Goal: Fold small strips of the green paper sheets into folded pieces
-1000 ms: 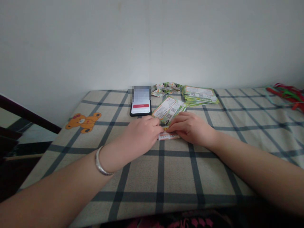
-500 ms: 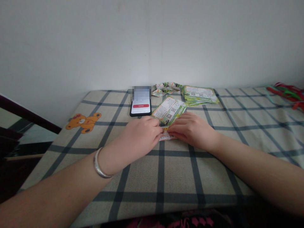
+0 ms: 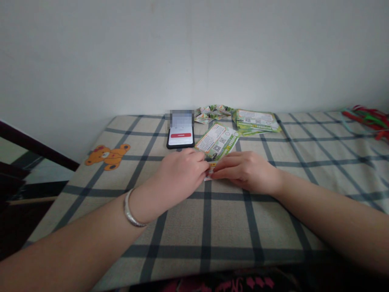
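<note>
My left hand [image 3: 184,171], with a silver bangle on its wrist, has its fingers closed on the left end of a small printed paper leaflet [image 3: 208,177] lying on the table. From the other side my right hand [image 3: 251,172] grips the same leaflet, its fingers bent and pressed down over it. The two sets of fingertips almost meet, and they hide most of this paper. Just beyond them, a flat green and white leaflet [image 3: 216,140] with printed text and square codes lies at a slant.
A phone [image 3: 180,140] with a lit screen lies at the back. Folded paper pieces [image 3: 212,112] and a stack of leaflets [image 3: 257,119] rest by the wall [image 3: 121,52]. Red and green strips [image 3: 369,121] sit at far right. The checked tablecloth [image 3: 182,239] bears a bear picture [image 3: 107,157].
My right hand has shifted a little left and lower, its fingers now covering more of the paper. My left hand stays almost where it was.
</note>
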Demonstrator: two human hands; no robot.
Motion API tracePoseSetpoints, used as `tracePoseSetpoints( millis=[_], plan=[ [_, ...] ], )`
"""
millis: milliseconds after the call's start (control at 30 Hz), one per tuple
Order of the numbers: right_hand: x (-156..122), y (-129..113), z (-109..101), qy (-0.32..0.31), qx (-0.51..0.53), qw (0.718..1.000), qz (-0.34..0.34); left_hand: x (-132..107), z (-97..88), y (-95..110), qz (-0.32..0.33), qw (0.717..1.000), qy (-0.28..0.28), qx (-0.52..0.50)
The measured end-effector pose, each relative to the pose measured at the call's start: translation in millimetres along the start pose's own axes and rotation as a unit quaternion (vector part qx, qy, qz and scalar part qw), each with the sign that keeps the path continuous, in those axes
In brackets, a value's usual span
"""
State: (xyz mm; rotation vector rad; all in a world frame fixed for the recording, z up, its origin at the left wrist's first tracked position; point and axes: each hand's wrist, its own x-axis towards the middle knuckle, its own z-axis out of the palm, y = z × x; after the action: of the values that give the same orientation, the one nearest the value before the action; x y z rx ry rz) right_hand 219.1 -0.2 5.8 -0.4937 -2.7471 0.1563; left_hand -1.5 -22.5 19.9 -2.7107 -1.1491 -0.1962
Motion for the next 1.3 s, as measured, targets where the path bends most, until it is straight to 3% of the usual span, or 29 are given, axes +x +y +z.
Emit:
tracePoseSetpoints(
  millis=[267, 800, 1300],
  plan=[
    [3.6, -8.4, -1.9, -0.018, -0.075, 0.997, -0.020, -0.1, 2.6, -1.6, 0.005, 1.000, 0.011, -0.006],
    [0.7, -8.4, -1.0, -0.015, -0.084, 0.995, -0.043, -3.4, 8.6, -6.9, -0.004, 1.000, 0.002, -0.030],
    [4.4, -12.7, -2.4, -0.059, -0.153, 0.986, -0.035, -4.4, 6.1, -4.8, 0.017, 1.000, 0.007, -0.004]
  ],
)
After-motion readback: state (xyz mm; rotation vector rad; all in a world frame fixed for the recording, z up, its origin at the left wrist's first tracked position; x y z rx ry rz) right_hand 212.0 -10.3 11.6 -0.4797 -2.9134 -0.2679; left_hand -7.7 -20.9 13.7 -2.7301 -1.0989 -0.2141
